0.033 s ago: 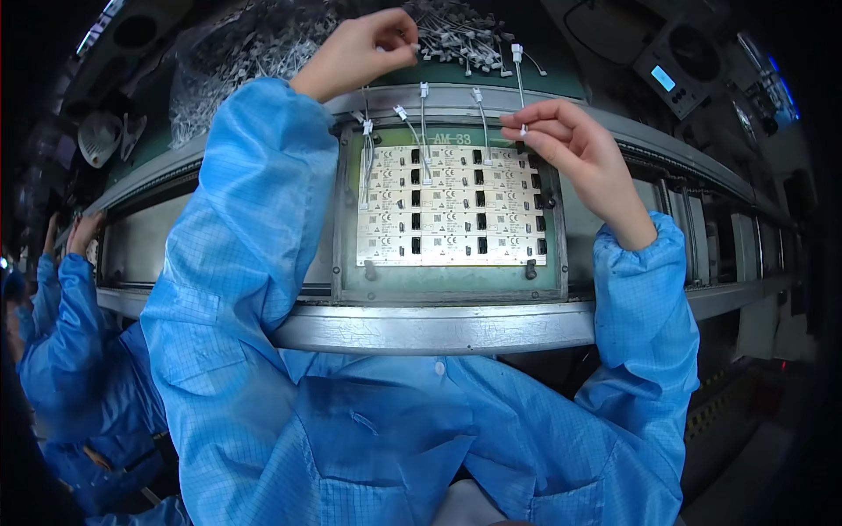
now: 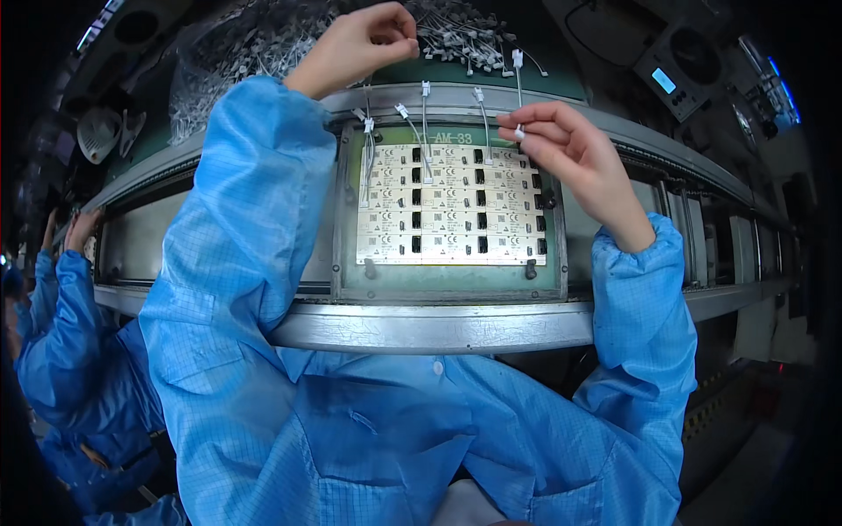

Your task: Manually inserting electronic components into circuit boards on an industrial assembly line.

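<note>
My right hand (image 2: 574, 158) is over the board's upper right corner. Its thumb and fingers pinch the white plug of a thin cable (image 2: 519, 88), which runs away from me to another white connector. My left hand (image 2: 364, 46) is raised at the near edge of a heap of white-ended cables (image 2: 460, 42). Its thumb and forefinger are pressed together; what they hold, if anything, is too small to name. Between my arms lies a panel of white circuit boards (image 2: 452, 206) with black parts, in a framed green fixture (image 2: 456, 280). Several short cables (image 2: 425, 127) rest across its far edge.
A clear plastic bag (image 2: 197, 96) of cables lies at the far left. Metal rails (image 2: 438, 329) run along the near and far sides of the fixture. A device with a lit display (image 2: 664, 81) stands at the right. Another person's blue sleeve (image 2: 74, 324) shows at left.
My right hand has shifted very slightly left, and the white plug in its fingers sits a little lower and more turned. The left hand is almost unmoved, a touch higher.
</note>
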